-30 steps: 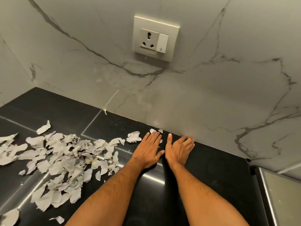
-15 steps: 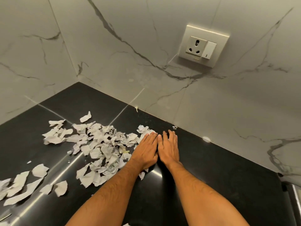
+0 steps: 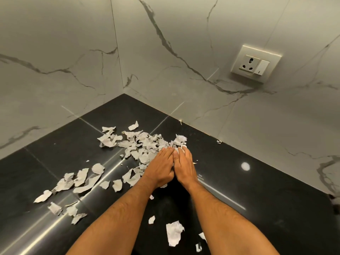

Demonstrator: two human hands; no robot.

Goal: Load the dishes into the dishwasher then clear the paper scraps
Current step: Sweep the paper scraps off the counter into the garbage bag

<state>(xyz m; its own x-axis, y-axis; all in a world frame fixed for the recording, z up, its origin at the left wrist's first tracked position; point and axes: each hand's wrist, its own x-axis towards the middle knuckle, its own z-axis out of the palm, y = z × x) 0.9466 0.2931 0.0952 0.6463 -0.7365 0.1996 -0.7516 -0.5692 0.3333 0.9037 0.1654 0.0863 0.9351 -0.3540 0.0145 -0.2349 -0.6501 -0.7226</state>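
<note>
Now keep your left hand (image 3: 160, 169) and right hand (image 3: 184, 167) flat, fingers straight and edges touching, and sweep the paper scraps (image 3: 139, 144) toward ten o'clock across the countertop (image 3: 257, 190).

I see one view from the head camera, looking down and forward, close over the black counter (image 3: 257, 181), facing the wall corner (image 3: 123, 92).

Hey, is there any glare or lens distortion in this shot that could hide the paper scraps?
Head view: a round light spot and long bright streaks glare off the black countertop, clear of the paper scraps; wide-angle lens bows the wall seams; focus is sharp.
</note>
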